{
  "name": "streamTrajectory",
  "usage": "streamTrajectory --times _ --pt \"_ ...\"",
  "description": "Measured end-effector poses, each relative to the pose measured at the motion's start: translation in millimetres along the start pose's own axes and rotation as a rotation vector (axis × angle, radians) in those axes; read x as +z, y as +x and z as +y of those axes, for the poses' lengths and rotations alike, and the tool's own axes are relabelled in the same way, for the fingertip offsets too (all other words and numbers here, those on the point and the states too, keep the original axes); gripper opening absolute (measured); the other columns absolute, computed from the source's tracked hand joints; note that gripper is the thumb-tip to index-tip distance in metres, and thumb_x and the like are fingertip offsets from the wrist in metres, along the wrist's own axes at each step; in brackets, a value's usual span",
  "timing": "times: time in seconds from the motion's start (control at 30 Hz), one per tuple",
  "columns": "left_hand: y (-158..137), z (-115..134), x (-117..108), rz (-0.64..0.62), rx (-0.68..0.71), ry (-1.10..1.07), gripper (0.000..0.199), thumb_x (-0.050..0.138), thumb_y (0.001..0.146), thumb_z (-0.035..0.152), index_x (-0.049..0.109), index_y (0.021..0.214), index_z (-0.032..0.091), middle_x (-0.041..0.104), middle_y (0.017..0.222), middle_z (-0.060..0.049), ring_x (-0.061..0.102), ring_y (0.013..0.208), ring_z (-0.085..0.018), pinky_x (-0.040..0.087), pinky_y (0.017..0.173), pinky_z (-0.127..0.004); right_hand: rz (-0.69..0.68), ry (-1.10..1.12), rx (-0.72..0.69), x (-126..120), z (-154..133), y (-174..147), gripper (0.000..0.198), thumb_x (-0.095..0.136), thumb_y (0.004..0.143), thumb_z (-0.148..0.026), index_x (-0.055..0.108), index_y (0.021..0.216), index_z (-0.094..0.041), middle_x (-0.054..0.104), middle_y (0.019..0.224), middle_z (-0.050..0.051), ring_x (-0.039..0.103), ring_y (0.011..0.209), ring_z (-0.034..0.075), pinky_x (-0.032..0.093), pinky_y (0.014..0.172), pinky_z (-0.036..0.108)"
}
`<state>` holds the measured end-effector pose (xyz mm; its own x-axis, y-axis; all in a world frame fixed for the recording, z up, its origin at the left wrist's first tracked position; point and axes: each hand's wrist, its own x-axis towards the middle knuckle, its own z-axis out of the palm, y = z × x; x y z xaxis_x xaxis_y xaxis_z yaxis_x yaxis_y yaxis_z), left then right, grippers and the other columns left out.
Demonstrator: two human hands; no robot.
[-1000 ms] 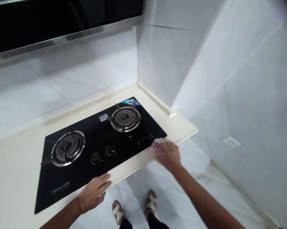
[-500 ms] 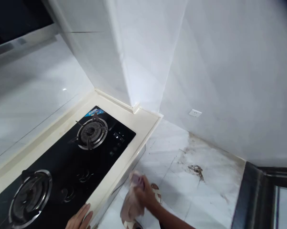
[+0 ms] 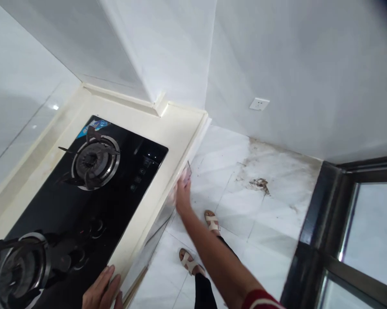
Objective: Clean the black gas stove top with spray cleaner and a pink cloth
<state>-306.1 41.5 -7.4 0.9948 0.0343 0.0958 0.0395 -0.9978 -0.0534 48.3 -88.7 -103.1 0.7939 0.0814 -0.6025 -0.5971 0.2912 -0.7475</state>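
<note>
My right hand (image 3: 183, 197) is closed on a pale pinkish cloth (image 3: 186, 174) and holds it against the front face just under the edge of the cream countertop (image 3: 170, 128). Part of the cloth is hidden behind the hand and the counter edge. At the bottom of the view, my left hand (image 3: 102, 288) rests on the counter's front edge with its fingers stretched out, holding nothing. Beside it lies a black glass gas stove (image 3: 62, 219) with two burners and control knobs.
My sandalled feet stand on white floor tiles (image 3: 232, 150) below the counter. A brown dirty patch (image 3: 260, 185) marks the floor near the wall. A wall socket (image 3: 259, 104) is above it. A dark-framed door or window (image 3: 328, 214) stands at right.
My right hand has moved from hanging in front of the counter, cloth dangling, up and forward to the counter's front face. My left hand stays on the edge. The view has shifted.
</note>
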Motion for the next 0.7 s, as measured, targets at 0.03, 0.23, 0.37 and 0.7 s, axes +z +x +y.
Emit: streamTrajectory --times 0.03,0.23,0.37,0.7 --pt "0.1 0.0 0.6 0.012 -0.003 -0.001 0.032 0.054 0.090 0.025 0.054 0.122 0.024 0.063 0.126 -0.013 0.064 0.113 -0.030 0.055 0.086 -0.045 -0.007 -0.010 0.042 -1.4 25.7 -35.1 0.076 0.057 0.081 -0.053 0.034 0.146 -0.022 0.048 0.147 0.015 0.048 0.135 0.028 0.038 0.113 0.051" --pt "-0.2 -4.2 2.6 -0.011 0.035 0.015 0.034 0.052 0.092 0.028 0.052 0.126 0.024 0.060 0.132 -0.014 0.062 0.119 -0.031 0.054 0.090 -0.046 -0.342 0.144 0.557 -11.0 155.6 -218.8 0.067 0.068 0.075 -0.048 0.041 0.133 -0.030 0.068 0.115 0.004 0.067 0.102 0.021 0.055 0.091 0.043" --pt "4.1 -4.6 -0.3 0.004 0.054 -0.011 0.037 0.055 0.089 0.026 0.053 0.126 0.022 0.061 0.131 -0.014 0.062 0.120 -0.031 0.053 0.094 -0.046 -0.317 0.044 0.325 -20.9 128.4 -182.8 0.047 0.073 0.066 -0.048 0.055 0.102 -0.024 0.065 0.073 -0.003 0.063 0.070 0.018 0.057 0.070 0.038" --pt "18.8 2.7 -9.7 0.011 0.086 -0.058 0.035 0.054 0.091 0.023 0.053 0.125 0.019 0.058 0.133 -0.016 0.057 0.127 -0.030 0.052 0.098 -0.045 0.114 0.005 -0.185 -3.6 -15.5 15.9 0.061 0.052 0.090 -0.050 0.040 0.142 -0.021 0.052 0.144 0.012 0.051 0.130 0.022 0.041 0.111 0.044"
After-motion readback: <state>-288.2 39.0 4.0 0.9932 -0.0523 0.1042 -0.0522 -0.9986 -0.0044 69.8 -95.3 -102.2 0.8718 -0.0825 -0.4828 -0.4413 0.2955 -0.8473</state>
